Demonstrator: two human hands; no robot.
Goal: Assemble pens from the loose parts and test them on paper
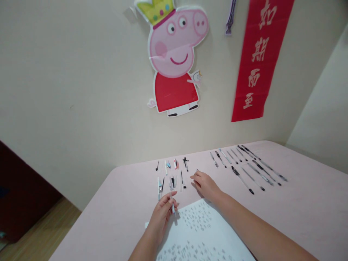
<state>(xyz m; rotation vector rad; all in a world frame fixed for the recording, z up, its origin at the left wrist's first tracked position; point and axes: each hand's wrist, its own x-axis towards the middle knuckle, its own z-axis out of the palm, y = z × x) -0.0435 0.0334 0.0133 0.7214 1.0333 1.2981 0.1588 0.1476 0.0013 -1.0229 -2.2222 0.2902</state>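
Low in the middle of the frame, the left hand (162, 213) is holding a slim pen barrel (173, 207) in a narrow pinch, over the far edge of a sheet of paper (190, 235). At centre, the right hand (206, 185) is reaching low over the pink table (108, 224), its fingers bunching together; a thin dark tip (197, 170) is poking up beside them, and I cannot tell whether the hand is gripping it. The sheet of paper is running off the bottom of the frame, and the right forearm (250, 221) is slanting along its right edge.

Loose pen parts (162, 185) are lying in two rough rows just beyond the left hand, leaving little room there. A wider strip of pink surface is lying between these parts and the pens (243, 180) at centre right, with the right hand sitting at its near end. Toward the lower left, the tabletop is stretching broadly to its slanting edge, with wood floor (54, 226) showing past it. The table's far edge is running along the wall (81, 90), close behind the upper row of parts. Higher up, a pig cutout (176, 92) and a red banner (259, 69) are hanging well apart from both hands.
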